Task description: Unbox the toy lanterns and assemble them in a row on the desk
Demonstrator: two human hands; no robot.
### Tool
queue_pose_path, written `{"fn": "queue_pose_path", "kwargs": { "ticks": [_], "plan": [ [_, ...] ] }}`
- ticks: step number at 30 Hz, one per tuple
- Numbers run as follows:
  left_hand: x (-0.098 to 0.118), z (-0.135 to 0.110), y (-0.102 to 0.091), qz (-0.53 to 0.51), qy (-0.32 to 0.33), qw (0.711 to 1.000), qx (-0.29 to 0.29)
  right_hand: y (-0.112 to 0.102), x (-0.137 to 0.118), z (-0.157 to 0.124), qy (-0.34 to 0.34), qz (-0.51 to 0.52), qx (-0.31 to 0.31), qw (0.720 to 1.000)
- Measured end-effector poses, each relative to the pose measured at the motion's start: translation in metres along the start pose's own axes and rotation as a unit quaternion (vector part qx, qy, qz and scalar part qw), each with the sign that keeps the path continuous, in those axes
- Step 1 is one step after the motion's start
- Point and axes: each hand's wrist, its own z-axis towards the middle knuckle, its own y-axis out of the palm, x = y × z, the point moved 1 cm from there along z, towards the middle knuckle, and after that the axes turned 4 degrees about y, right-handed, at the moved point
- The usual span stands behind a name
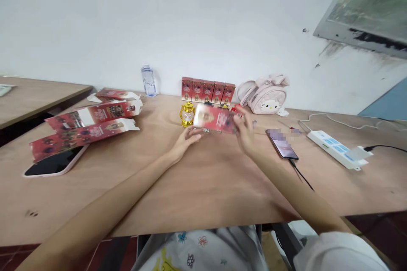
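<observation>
My right hand (245, 132) grips the right end of a flat red carton (215, 118) and holds it above the wooden table (203, 178). My left hand (187, 139) sits just under the carton's left end with its fingers spread, touching or nearly touching it. A small gold lantern (187, 114) stands on the table right behind the carton. A row of several upright red boxes (207, 91) lines the wall behind that.
Flattened red cartons (89, 123) lie stacked at the left, partly over a dark tablet (54, 164). A water bottle (148, 80) and a pink bag (266, 95) stand at the back. A phone (282, 146) on a cable and a white power strip (337, 149) lie at the right.
</observation>
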Motion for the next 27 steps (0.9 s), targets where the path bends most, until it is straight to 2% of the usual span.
{"fn": "queue_pose_path", "kwargs": {
  "ticks": [1,3,6,13,19,27],
  "plan": [
    [0.001,-0.001,0.000,-0.017,-0.002,1.000,0.018,0.003,0.012,-0.017,0.056,0.042,-0.025,0.997],
    [0.003,-0.003,0.001,-0.010,-0.014,1.000,0.018,0.005,0.033,-0.040,0.134,0.111,-0.040,0.984],
    [0.004,-0.005,0.002,0.010,-0.029,0.999,0.011,0.004,0.046,-0.049,0.179,0.137,-0.051,0.973],
    [0.002,0.001,-0.002,-0.044,-0.061,0.995,0.065,0.003,0.040,-0.047,0.212,0.190,-0.092,0.954],
    [0.002,0.002,-0.005,-0.067,-0.068,0.993,0.064,0.003,0.039,-0.049,0.198,0.171,-0.128,0.957],
    [0.007,-0.001,-0.002,-0.040,-0.064,0.996,0.050,0.004,0.029,-0.052,0.185,0.091,-0.091,0.974]
  ]
}}
